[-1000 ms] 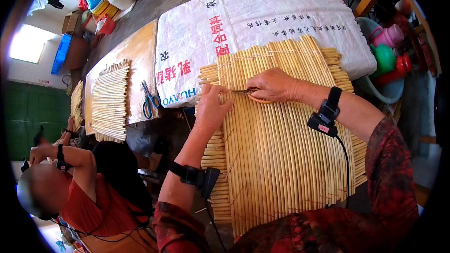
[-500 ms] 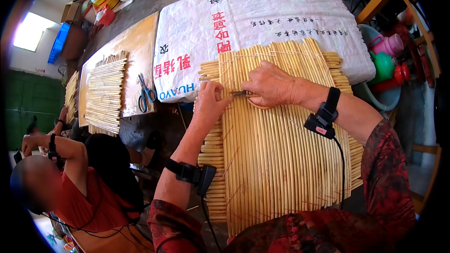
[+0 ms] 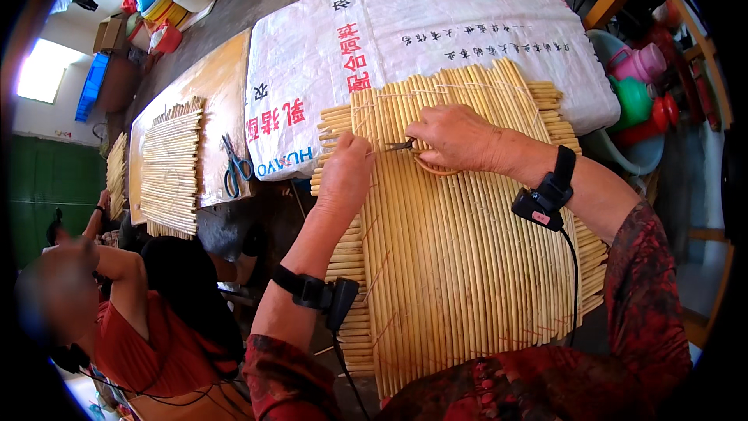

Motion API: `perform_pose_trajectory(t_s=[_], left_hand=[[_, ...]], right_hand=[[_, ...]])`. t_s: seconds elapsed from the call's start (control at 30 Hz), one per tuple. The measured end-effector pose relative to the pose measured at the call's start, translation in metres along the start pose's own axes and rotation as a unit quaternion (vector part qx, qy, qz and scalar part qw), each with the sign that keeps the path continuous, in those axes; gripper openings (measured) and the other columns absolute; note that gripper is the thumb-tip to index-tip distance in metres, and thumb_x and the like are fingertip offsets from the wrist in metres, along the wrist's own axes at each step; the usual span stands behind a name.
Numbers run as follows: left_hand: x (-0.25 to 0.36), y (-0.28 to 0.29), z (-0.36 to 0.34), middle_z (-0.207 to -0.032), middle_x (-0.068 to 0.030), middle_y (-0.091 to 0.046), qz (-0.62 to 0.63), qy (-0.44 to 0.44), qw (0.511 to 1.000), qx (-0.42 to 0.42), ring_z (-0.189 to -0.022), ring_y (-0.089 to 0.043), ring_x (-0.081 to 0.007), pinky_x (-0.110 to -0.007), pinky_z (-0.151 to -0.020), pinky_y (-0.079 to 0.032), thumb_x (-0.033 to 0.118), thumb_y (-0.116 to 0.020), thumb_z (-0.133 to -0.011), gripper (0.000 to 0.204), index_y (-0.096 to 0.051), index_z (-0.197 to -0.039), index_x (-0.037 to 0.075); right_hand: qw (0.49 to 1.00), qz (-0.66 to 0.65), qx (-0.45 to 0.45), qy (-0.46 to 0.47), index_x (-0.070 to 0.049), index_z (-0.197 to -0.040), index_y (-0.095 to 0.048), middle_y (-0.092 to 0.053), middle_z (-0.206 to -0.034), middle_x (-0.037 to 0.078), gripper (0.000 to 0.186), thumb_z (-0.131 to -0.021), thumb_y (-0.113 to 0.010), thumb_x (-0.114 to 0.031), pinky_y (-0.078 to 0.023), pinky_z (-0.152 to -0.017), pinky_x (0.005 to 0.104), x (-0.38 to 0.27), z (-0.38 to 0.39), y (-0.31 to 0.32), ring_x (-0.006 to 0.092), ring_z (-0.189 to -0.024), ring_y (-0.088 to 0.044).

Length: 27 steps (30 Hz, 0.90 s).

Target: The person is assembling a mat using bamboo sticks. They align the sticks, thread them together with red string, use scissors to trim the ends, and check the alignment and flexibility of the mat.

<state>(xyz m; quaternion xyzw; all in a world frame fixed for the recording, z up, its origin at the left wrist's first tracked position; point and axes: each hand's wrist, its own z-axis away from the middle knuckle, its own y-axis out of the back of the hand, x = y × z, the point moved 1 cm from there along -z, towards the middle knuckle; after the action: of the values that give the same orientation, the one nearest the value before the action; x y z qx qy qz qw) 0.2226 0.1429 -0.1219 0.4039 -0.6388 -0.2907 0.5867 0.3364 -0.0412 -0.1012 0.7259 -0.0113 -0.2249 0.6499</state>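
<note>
While I watch from afar through the head camera, I find the wearer's right hand (image 3: 456, 140) at two o'clock from the centre, its fingers folded around the orange looped handle of a small pair of dark metal scissors (image 3: 401, 145). The blades point toward nine o'clock, and I cannot tell whether they are parted. Just beside their tips is the left hand (image 3: 348, 168), near the centre toward ten, its fingers bent in and drawn close together; I cannot tell whether they pinch anything. Both hands work over the upper-left part of a wide mat of slender pale-yellow sticks (image 3: 467, 265), which spreads from the centre toward four o'clock, its sticks running lengthwise toward the wearer. Beneath it, a layer of crosswise yellow sticks (image 3: 351, 335) pokes out along both sides. Past the mat, toward twelve and one o'clock, I see a white woven-plastic sheet with coloured print (image 3: 460, 15). A glossy tan wooden tabletop (image 3: 218, 86) adjoins it at ten, bearing a smaller panel of pale sticks (image 3: 170, 171) and blue-handled scissors (image 3: 236, 175) toward nine. At eight, a co-worker in a red top (image 3: 156, 359) sits bent over. At two, near my far edge, a pink plastic jug (image 3: 643, 66) stands near a green plastic vessel (image 3: 633, 104).
</note>
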Motion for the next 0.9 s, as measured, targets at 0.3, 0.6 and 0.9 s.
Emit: perform_pose_trajectory(t_s=[0.3, 0.6, 0.9], left_hand=[[0.004, 0.005, -0.003, -0.083, -0.0167, -0.051, -0.014, -0.019, 0.999, -0.034, -0.077, -0.054, -0.0377, -0.042, -0.067, -0.044, 0.003, -0.057, -0.081, 0.005, -0.053, -0.080, -0.001], [0.006, 0.005, -0.003, -0.080, -0.0169, -0.050, 0.009, -0.043, 0.999, -0.008, -0.075, -0.053, -0.0376, -0.041, -0.065, -0.043, 0.000, -0.055, -0.081, 0.003, -0.052, -0.080, -0.001], [0.007, 0.001, -0.004, -0.081, -0.0173, -0.050, -0.004, -0.047, 0.999, 0.005, -0.076, -0.053, -0.0381, -0.041, -0.064, -0.043, -0.001, -0.055, -0.081, 0.004, -0.052, -0.080, -0.002]], right_hand=[[0.999, -0.051, -0.006, 0.020, -0.005, -0.090, -0.057, -0.055, -0.086, 0.013, 0.026, -0.074, -0.066, -0.022, -0.050, -0.068, 0.0414, -0.001, -0.001, -0.004, 0.0313, -0.080, -0.059], [0.993, 0.007, 0.042, 0.106, -0.006, -0.078, -0.056, -0.054, -0.078, 0.009, 0.016, -0.074, -0.064, -0.019, -0.051, -0.063, 0.0383, -0.002, -0.016, -0.011, 0.0263, -0.076, -0.060], [0.974, 0.069, 0.057, 0.208, -0.005, -0.073, -0.054, -0.054, -0.074, 0.008, 0.008, -0.074, -0.057, -0.013, -0.052, -0.057, 0.0336, 0.004, -0.022, -0.014, 0.0241, -0.065, -0.060]])
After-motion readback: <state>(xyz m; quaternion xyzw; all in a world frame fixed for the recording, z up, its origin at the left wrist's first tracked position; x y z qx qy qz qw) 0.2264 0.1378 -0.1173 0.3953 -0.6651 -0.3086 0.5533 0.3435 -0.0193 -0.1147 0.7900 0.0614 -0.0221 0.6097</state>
